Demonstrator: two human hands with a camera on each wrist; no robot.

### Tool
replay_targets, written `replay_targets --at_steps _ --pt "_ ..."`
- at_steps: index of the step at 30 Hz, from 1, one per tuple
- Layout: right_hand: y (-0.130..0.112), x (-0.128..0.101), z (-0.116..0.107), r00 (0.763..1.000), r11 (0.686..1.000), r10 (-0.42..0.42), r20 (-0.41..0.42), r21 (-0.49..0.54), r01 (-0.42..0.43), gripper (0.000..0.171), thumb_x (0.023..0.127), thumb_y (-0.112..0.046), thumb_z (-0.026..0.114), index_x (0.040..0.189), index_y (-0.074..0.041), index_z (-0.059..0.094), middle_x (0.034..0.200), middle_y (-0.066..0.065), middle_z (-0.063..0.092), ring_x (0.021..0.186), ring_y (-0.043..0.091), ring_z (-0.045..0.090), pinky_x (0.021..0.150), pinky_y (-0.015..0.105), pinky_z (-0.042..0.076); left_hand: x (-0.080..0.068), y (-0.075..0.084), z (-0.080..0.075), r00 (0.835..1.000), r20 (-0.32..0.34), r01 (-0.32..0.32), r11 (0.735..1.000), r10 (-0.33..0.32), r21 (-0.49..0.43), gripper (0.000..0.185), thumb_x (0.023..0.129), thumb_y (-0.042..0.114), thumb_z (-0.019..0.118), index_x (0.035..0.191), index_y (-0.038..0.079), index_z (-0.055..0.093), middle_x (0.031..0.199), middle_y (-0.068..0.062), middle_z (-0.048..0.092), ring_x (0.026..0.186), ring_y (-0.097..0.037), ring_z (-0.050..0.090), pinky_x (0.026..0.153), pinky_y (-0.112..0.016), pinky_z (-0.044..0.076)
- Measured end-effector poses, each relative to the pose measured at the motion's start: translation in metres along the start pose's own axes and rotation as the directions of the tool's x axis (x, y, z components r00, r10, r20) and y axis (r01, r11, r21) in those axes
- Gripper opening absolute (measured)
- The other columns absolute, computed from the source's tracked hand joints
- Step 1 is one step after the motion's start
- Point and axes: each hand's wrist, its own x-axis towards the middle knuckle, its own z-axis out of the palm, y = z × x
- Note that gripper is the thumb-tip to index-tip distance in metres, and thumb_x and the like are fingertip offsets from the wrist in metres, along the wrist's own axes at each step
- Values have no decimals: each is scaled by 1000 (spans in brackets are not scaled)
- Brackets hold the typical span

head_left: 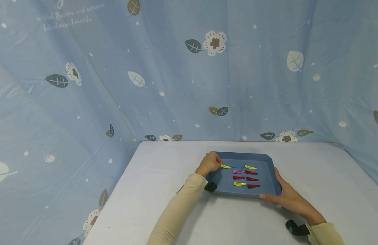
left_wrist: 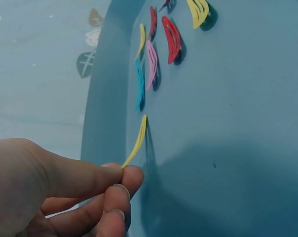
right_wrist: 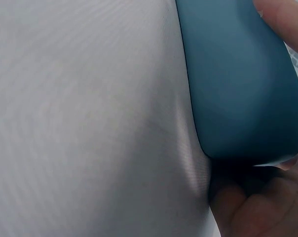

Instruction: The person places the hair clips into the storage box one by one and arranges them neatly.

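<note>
Thumb and index finger of my left hand (head_left: 209, 162) pinch one end of a yellow snap hair clip (left_wrist: 137, 140) over the left part of a blue-grey tray (head_left: 266, 178). Two columns of hair clips lie to the right of it: a blue clip (head_left: 237, 166), a pink clip (head_left: 237, 172), another yellow clip (head_left: 250, 167), a yellow clip at the front (head_left: 240, 184) and several red ones (head_left: 252, 179). My right hand (head_left: 288, 197) grips the tray's near right corner, thumb on the front side, other fingers around the right side and partly hidden.
The tray stands on a white-covered table (head_left: 170, 170). Behind and to the left hangs a blue curtain (head_left: 176, 68) with leaves and flowers. A dark wrist device (head_left: 211, 186) on the left arm overlaps the tray's near left corner.
</note>
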Motion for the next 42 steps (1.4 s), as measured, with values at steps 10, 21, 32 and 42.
replay_targets --at_steps 10,21,32,42 --pt "-1 1 1 999 996 44 -28 -74 -46 103 69 -44 61 125 -32 -25 137 18 -4 117 45 16 77 58 28 -1 1 2 1000 -25 -1 998 3 66 8 71 11 61 74 13 68 72 5 60 56 -7 50 47 -21 40" --pt "0 0 1 1000 1000 -8 -6 -6 8 101 72 -37 62 127 -29 -23 138 10 -11 121 42 7 81 59 23 1 1 6 999 -31 35 995 -32 98 6 71 15 61 71 16 67 70 8 57 55 -7 49 46 -23 39" --pt "0 0 1 1000 1000 1 -6 -11 -1 101 72 -37 62 125 -32 -23 138 12 -9 120 42 8 81 59 23 2 -1 7 999 -37 35 992 -30 117 7 72 15 60 71 17 67 66 10 56 53 -8 48 44 -25 38" --pt "1 2 2 1000 1000 4 -8 -9 -4 101 71 -37 62 127 -28 -22 138 11 -10 121 41 7 81 60 23 0 2 5 999 -43 39 990 -33 138 5 71 17 61 70 18 66 67 10 56 54 -7 48 46 -25 38"
